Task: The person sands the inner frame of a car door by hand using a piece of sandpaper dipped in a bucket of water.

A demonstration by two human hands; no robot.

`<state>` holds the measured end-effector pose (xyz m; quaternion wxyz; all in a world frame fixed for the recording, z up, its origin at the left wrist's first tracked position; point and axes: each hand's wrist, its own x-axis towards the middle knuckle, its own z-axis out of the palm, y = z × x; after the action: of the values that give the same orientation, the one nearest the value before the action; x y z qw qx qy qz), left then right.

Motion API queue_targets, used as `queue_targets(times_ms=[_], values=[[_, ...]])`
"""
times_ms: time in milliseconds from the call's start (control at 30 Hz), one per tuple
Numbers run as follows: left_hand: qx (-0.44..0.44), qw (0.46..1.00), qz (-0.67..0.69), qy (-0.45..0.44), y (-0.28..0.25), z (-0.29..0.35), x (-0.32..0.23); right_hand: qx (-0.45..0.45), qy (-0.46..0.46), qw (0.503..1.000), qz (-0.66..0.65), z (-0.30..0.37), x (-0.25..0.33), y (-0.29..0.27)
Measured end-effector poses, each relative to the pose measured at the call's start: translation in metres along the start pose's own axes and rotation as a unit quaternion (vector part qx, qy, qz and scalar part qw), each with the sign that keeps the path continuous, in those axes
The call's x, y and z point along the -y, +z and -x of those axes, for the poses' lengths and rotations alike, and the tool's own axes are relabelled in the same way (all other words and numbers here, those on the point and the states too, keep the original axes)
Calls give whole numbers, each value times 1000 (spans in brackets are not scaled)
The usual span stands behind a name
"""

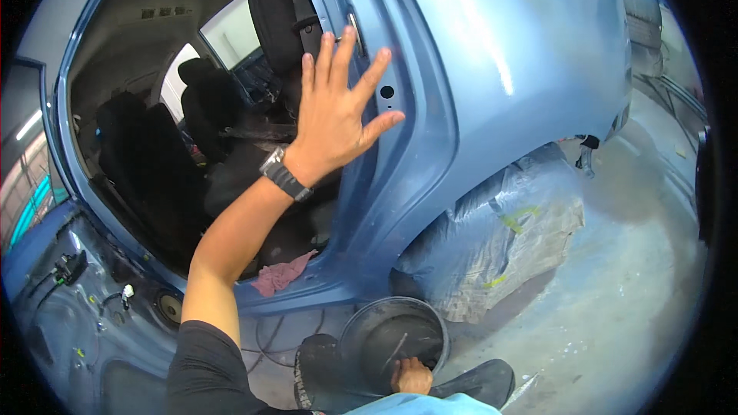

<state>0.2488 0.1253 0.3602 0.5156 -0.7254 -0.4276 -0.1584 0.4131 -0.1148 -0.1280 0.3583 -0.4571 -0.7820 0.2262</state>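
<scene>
My left hand is open, its fingers spread, over the rear door pillar of a blue car body. It overlaps the door latch striker; whether the palm touches the metal I cannot tell. A dark watch sits on that wrist. Low in the view, my right hand is inside the near side of a dark bucket on the floor. Its fingers are curled and partly hidden, so what they hold, if anything, does not show. On the door sill lies a crumpled pink cloth.
Grey sheeting wraps the rear wheel, right of the bucket. At left, the opened door shows its bare inner panel with a speaker and loose wiring. Dark seats fill the cabin. A hose or cable lies beside the bucket.
</scene>
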Motion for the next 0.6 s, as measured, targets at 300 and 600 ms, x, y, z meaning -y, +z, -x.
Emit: queue_targets(times_ms=[300,600], values=[[2,991,103,81,19,21,-17,-15,-4,1000,-23,-3,2,-5],[49,993,98,45,61,41,-47,40,21,999,-21,-4,3,-14]])
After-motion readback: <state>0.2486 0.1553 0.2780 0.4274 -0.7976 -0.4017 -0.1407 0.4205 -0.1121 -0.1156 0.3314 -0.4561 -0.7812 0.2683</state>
